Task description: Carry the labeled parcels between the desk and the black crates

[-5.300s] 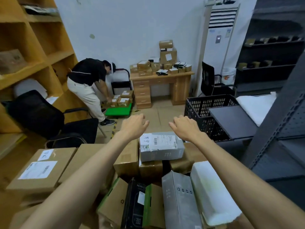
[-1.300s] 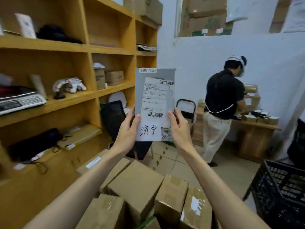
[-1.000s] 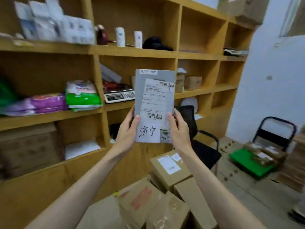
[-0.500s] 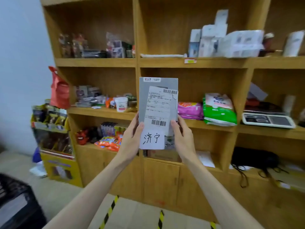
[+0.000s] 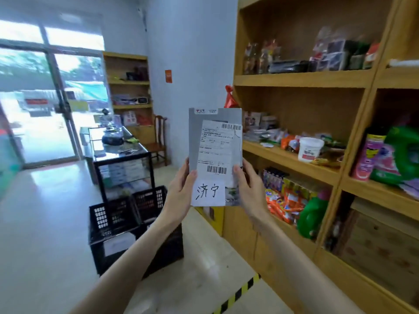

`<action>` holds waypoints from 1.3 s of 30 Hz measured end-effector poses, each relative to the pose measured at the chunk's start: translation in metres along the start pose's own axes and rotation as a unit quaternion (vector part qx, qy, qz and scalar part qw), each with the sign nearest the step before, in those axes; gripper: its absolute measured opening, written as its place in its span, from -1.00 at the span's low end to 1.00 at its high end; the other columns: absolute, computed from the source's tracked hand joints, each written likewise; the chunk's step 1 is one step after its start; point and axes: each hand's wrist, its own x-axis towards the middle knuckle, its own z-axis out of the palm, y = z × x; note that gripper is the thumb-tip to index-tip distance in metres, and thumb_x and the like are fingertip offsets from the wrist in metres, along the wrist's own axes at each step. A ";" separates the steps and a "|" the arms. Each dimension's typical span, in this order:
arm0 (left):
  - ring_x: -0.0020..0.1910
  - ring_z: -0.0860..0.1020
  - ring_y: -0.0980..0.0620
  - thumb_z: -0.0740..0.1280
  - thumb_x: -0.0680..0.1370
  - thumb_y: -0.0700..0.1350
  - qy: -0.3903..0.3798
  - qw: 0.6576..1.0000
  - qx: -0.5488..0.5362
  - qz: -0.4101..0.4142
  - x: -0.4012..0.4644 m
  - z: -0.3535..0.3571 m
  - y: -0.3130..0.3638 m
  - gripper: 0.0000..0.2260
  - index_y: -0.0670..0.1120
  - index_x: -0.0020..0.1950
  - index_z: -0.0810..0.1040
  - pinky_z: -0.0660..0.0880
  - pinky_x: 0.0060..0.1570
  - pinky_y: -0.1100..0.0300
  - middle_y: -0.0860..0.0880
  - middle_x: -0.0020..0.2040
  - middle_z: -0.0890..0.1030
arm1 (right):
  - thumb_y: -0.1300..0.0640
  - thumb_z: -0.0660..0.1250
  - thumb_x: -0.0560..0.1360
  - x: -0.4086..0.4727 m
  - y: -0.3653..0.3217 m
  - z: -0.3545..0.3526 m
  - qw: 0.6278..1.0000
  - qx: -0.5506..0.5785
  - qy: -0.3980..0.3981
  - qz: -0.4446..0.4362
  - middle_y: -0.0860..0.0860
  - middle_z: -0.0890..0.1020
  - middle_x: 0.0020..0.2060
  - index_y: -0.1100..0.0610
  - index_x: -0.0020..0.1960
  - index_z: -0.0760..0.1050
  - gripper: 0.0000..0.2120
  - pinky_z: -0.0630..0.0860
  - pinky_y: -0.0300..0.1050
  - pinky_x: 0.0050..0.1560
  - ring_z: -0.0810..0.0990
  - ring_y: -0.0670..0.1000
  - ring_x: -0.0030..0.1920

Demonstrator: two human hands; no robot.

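I hold a flat grey parcel [image 5: 215, 141] upright in front of me, its white shipping label and a handwritten slip facing me. My left hand [image 5: 180, 191] grips its lower left edge. On the lower right edge sits my right hand [image 5: 250, 189], thumb on the front. Below and to the left, on the floor, stand black crates [image 5: 118, 219] side by side; a white sheet lies in the nearest one.
A tall wooden shelf unit [image 5: 301, 79] full of goods runs along the right. A black glass counter [image 5: 120, 152] stands behind the crates, a wooden chair [image 5: 158, 141] past it. A glass door [image 5: 40, 105] is at the far left. Yellow-black tape [image 5: 240, 292] marks the floor.
My view has swung left along the shelves since the earlier frames; the crates, counter and door have come into sight. Both hands keep the same hold on the raised parcel.
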 end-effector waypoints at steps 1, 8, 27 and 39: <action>0.22 0.62 0.11 0.13 0.73 -0.16 0.011 1.000 0.006 -0.002 0.003 -0.008 -0.002 -0.64 0.14 0.51 0.32 0.60 0.05 0.22 0.09 0.33 0.59 | -0.01 0.19 0.68 0.007 0.003 0.010 1.000 0.013 -0.009 -0.002 -0.09 0.61 0.25 0.02 0.52 0.34 -0.58 0.60 -0.18 0.08 0.60 -0.10 0.21; 0.12 0.66 0.11 0.14 0.73 -0.14 0.134 0.988 0.073 -0.014 0.041 -0.062 -0.026 -0.59 0.06 0.60 0.27 0.63 -0.05 0.21 0.04 0.32 0.60 | 0.05 0.17 0.68 0.074 0.033 0.086 0.988 0.087 -0.126 -0.003 -0.22 0.61 0.13 -0.03 0.45 0.37 -0.66 0.58 -0.32 -0.01 0.62 -0.30 0.07; 0.23 0.63 0.01 0.15 0.73 -0.12 0.252 0.955 0.153 -0.036 0.170 -0.119 -0.112 -0.60 0.07 0.58 0.30 0.63 0.09 0.08 0.01 0.35 0.58 | 0.10 0.19 0.68 0.232 0.134 0.191 0.962 0.145 -0.229 -0.023 -0.19 0.61 0.07 0.04 0.43 0.40 -0.68 0.54 -0.41 -0.10 0.61 -0.34 0.00; 0.21 0.63 0.07 0.13 0.74 -0.16 0.231 0.960 0.156 -0.016 0.286 -0.197 -0.171 -0.60 0.02 0.59 0.28 0.62 0.05 0.14 0.04 0.36 0.57 | -0.03 0.21 0.66 0.336 0.179 0.285 0.964 0.134 -0.228 0.002 -0.06 0.64 0.21 0.05 0.49 0.37 -0.58 0.61 0.09 0.19 0.64 -0.09 0.18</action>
